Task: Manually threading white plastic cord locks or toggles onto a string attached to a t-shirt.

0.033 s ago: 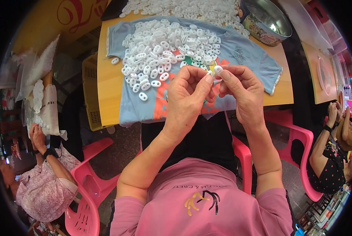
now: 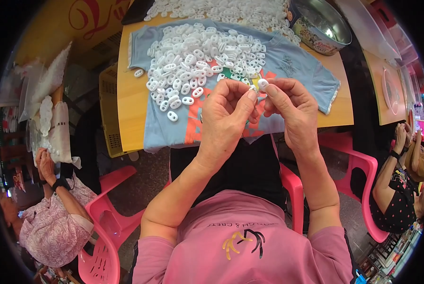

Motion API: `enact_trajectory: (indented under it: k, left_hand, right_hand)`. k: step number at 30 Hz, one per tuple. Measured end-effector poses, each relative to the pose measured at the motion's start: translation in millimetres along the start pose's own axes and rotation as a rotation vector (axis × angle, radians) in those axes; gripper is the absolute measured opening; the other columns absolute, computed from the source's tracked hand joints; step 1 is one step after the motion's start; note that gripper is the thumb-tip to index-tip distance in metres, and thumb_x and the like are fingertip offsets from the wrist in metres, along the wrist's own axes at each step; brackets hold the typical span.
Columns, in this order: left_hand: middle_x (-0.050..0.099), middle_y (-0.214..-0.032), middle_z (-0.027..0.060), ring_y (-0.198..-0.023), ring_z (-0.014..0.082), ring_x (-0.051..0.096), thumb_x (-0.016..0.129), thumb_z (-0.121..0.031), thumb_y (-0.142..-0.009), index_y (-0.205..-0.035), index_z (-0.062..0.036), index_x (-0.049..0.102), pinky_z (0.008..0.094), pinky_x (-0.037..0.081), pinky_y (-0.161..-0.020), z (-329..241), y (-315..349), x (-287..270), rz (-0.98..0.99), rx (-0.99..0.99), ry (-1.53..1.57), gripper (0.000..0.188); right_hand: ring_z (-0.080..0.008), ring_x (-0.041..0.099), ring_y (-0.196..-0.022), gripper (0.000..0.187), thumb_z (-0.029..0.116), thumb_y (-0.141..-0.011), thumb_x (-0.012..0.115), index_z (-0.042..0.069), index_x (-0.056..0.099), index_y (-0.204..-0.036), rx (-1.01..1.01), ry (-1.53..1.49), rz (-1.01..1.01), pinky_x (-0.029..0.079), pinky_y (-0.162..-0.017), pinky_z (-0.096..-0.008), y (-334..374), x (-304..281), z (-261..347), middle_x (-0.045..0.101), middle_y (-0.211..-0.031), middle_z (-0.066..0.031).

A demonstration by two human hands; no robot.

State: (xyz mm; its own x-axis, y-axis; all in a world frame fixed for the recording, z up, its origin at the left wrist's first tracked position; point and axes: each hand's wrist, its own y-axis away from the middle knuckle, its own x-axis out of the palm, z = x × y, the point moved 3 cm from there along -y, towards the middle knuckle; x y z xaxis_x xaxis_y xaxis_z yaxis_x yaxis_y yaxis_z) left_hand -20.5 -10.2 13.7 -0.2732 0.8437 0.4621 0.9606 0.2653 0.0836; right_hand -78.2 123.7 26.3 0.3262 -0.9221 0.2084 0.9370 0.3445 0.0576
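My left hand (image 2: 226, 118) and my right hand (image 2: 294, 113) meet over the near edge of a grey-blue T-shirt spread on the table. Between my right thumb and fingers is a white oval plastic piece (image 2: 262, 83). A small white plastic piece (image 2: 253, 88) shows at my left fingertips, mostly covered by them. Both hands are closed in a pinch, their tips nearly touching. Just beyond them, a heap of white two-holed plastic pieces (image 2: 193, 59) lies on the T-shirt (image 2: 311, 78), with a few loose ones at its left edge.
A second white heap (image 2: 231, 12) covers the far side of the yellow table (image 2: 132, 118). At the far right stands a round metal tin (image 2: 323, 42). Pink chairs (image 2: 103, 236) flank me. Co-workers sit at left (image 2: 55, 222) and right (image 2: 396, 189); a yellow crate (image 2: 110, 109) is left.
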Motion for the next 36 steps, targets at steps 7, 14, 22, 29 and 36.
enact_trajectory:
  k: [7, 14, 22, 29, 36]
  left_hand:
    - [0.063, -0.076, 0.0044, -0.063, 0.0075, 0.059, 0.060, -0.009, -0.095, -0.098, -0.0003, 0.054, 0.0217, 0.048, -0.055, -2, 2, 1, -0.020, 0.020, -0.060, 0.011]
    - [0.063, -0.076, 0.0055, -0.062, 0.0082, 0.059, 0.063, -0.010, -0.094, -0.096, 0.0005, 0.055, 0.0216, 0.048, -0.054, -1, 0, 1, -0.014, -0.005, -0.014, 0.014]
    - [0.065, -0.079, 0.0082, -0.063, 0.0096, 0.060, 0.065, -0.008, -0.093, -0.094, 0.0014, 0.058, 0.0234, 0.051, -0.055, 0, 0, -1, -0.004, -0.040, 0.111, 0.012]
    - [0.066, -0.081, 0.0090, -0.066, 0.0111, 0.063, 0.064, -0.007, -0.092, -0.094, 0.0014, 0.059, 0.0238, 0.053, -0.058, 5, -2, -7, -0.027, -0.070, 0.176, 0.010]
    - [0.066, -0.081, 0.0091, -0.067, 0.0118, 0.063, 0.065, -0.006, -0.092, -0.095, 0.0017, 0.060, 0.0237, 0.053, -0.062, 4, -2, -13, -0.074, -0.046, 0.206, 0.010]
  right_hand:
    - [-0.0084, 0.063, -0.071, 0.017, 0.007, -0.091, 0.066, -0.004, 0.065, -0.105, -0.073, 0.025, 0.043, 0.052, -0.065, -0.0227, -1, 0, 1, 0.068, -0.089, -0.0056]
    - [-0.0091, 0.064, -0.076, 0.019, 0.004, -0.093, 0.063, -0.003, 0.065, -0.110, -0.142, 0.106, 0.061, 0.052, -0.069, -0.0220, 3, 2, -1, 0.067, -0.092, -0.0053]
    - [-0.0092, 0.061, -0.075, 0.019, 0.002, -0.092, 0.064, -0.004, 0.065, -0.109, -0.196, 0.111, 0.033, 0.050, -0.070, -0.0223, 8, 5, -6, 0.065, -0.093, -0.0061]
    - [-0.0072, 0.059, -0.076, 0.017, -0.002, -0.091, 0.063, -0.003, 0.066, -0.108, -0.277, 0.111, 0.030, 0.049, -0.068, -0.0208, 5, 12, -12, 0.063, -0.090, -0.0040]
    - [-0.0078, 0.061, -0.075, 0.017, -0.001, -0.091, 0.063, -0.004, 0.065, -0.108, -0.262, -0.018, 0.059, 0.051, -0.064, -0.0212, 2, 25, -14, 0.064, -0.088, -0.0044]
